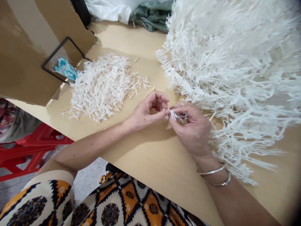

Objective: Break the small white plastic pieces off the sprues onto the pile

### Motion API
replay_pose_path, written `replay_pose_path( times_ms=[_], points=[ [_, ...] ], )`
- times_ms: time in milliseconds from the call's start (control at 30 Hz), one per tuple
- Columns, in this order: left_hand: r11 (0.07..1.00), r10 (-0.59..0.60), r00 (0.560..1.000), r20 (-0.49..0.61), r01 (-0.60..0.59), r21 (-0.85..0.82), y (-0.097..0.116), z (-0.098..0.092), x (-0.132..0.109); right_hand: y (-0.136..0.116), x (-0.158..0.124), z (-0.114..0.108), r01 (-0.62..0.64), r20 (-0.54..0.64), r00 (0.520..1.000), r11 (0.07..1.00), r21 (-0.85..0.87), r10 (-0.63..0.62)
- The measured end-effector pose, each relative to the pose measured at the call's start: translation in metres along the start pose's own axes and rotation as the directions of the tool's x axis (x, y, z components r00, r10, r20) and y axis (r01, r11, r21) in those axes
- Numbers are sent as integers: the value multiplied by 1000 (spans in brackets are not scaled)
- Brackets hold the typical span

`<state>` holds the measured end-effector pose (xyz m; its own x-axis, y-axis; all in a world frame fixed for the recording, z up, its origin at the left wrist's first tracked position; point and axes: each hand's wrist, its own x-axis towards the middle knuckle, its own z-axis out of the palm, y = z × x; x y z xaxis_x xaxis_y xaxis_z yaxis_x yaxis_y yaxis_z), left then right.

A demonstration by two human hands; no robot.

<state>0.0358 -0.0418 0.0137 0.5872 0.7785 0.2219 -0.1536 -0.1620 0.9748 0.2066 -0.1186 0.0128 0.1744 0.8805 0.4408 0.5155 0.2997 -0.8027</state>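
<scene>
Over the table's near middle, my two hands meet at a small white branched sprig (pixel 176 115), apparently plastic. My left hand (pixel 148 110) is closed at its left end, thumb and fingertips pinching there; the exact contact is partly hidden. Thumb and fingers of my right hand (pixel 194 127) pinch the sprig from the right, its thin tips fanning out between them. A large heap of long white branched strands (pixel 230 69) lies just beyond and beside my right hand. Left of my hands is a pile of short white sprigs (pixel 101 86), with several loose ones at its right edge.
A cardboard box (pixel 30 47) stands at the far left of the tan tabletop (pixel 150 163). Against it are a black wire frame (pixel 50 61) and a clear cup (pixel 63 67) with blue-and-white contents. White and green cloths (pixel 151 15) lie at the back. Red stools (pixel 30 147) stand below left.
</scene>
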Motion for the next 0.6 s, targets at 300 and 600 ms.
replay_pose_path(
  times_ms=[300,600],
  points=[
    [967,-6,1000,-2,6,254,-7,-8,2,6,3,-4,114,-9,993,990,-81,-115],
    [990,-97,995,6,96,105,3,-3,3,18,2,-9,271,136,962,895,-354,-238]
  ],
)
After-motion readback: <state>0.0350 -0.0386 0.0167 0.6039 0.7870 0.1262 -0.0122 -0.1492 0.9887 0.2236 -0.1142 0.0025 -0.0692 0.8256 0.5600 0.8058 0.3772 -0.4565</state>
